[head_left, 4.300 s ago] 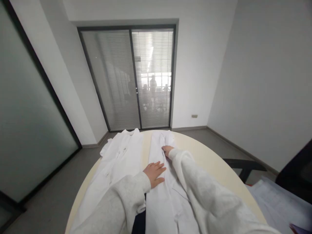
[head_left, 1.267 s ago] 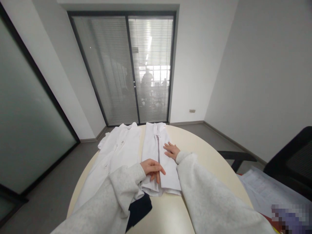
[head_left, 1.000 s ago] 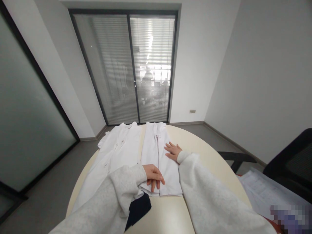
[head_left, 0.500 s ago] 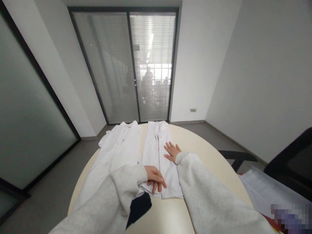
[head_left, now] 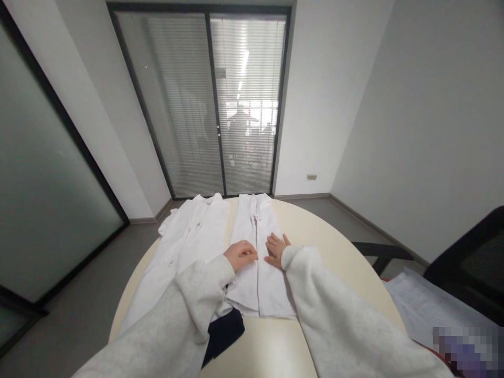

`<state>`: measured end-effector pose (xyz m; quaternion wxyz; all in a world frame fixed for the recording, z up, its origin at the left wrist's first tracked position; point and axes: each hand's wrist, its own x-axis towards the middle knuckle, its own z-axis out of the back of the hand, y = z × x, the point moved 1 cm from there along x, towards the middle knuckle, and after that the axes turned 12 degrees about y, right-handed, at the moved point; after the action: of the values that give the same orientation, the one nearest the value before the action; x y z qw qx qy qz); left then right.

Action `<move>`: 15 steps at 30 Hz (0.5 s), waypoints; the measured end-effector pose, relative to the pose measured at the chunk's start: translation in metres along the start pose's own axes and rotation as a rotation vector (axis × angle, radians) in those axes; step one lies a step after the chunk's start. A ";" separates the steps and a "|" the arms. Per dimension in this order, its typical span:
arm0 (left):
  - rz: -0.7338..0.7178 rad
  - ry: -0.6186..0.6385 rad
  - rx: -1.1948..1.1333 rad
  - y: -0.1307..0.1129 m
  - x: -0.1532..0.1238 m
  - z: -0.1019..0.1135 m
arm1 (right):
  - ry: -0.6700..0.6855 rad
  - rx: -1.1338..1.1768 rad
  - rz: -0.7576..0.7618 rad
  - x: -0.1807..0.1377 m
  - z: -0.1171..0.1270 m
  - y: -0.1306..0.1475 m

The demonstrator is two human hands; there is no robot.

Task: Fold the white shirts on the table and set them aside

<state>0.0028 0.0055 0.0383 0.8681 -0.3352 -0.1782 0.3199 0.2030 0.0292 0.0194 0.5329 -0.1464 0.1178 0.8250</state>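
Note:
A white shirt (head_left: 272, 294) lies folded long and narrow on the round table, its button front running down the middle. My left hand (head_left: 241, 254) is over its left half, fingers curled together in a pinch at the front edge; the fold between them is hard to make out. Flat on the right half rests my right hand (head_left: 276, 250), fingers stretched out and thumb apart. Beside it on the left, a second white garment (head_left: 205, 231) is spread out, partly hidden by my left sleeve.
The pale round table (head_left: 334, 247) carries a dark navy cloth (head_left: 225, 333) near my left forearm. To the right stands a black chair (head_left: 472, 257) with more light fabric (head_left: 417, 299) on it. Glass doors with blinds (head_left: 248, 79) are behind the table.
My left hand has moved up the shirt from its lower end to the middle, and its fingers have drawn together. My right hand stays nearly in place, its fingers slightly less spread.

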 end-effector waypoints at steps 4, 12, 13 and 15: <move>0.111 0.098 0.563 0.013 -0.004 -0.018 | -0.234 -0.058 0.053 0.004 -0.024 0.019; 0.312 0.264 0.688 0.020 -0.004 -0.030 | -0.292 -0.084 0.231 0.005 -0.027 0.030; 0.308 0.283 0.691 0.019 -0.004 -0.030 | -0.282 -0.063 0.216 0.004 -0.027 0.030; 0.292 0.311 0.696 0.018 -0.004 -0.031 | -0.262 -0.030 0.202 0.003 -0.027 0.028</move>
<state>0.0079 -0.0016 0.0035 0.8917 -0.0876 0.1237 0.4266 0.1795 0.0110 -0.0055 0.4557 -0.0328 0.0490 0.8882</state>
